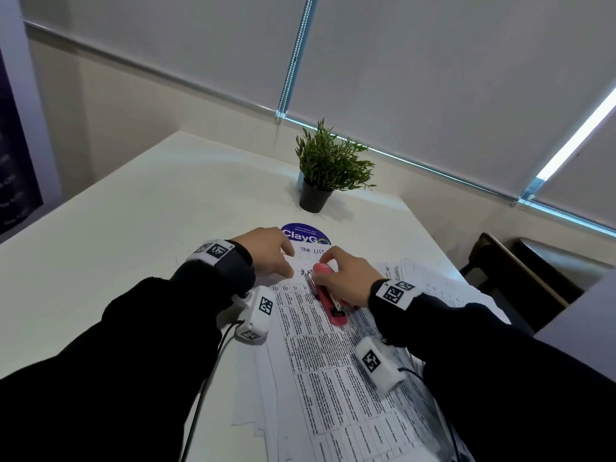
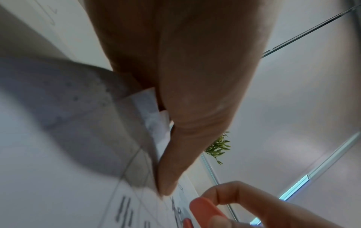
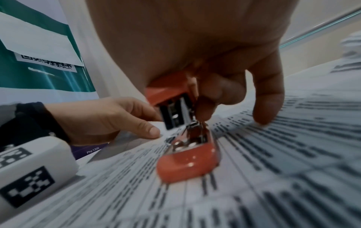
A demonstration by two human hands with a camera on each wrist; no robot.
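A stack of printed papers (image 1: 333, 378) lies on the white table (image 1: 133, 235). My left hand (image 1: 270, 251) pinches the stack's top left corner, and in the left wrist view the thumb (image 2: 195, 108) presses on the bent sheet (image 2: 154, 108). My right hand (image 1: 343, 275) grips a red stapler (image 1: 330, 305) from above, its mouth at the top of the page beside the left fingers. In the right wrist view the stapler (image 3: 187, 158) gapes open at its rear, its base on the papers (image 3: 273, 169), with the left hand (image 3: 101, 121) just beyond it.
A small potted plant (image 1: 328, 168) stands at the back of the table, with a round blue ClayGo sticker (image 1: 305, 233) in front of it. More loose sheets (image 1: 433, 285) spread to the right. A dark chair (image 1: 520, 271) stands off the table's right edge.
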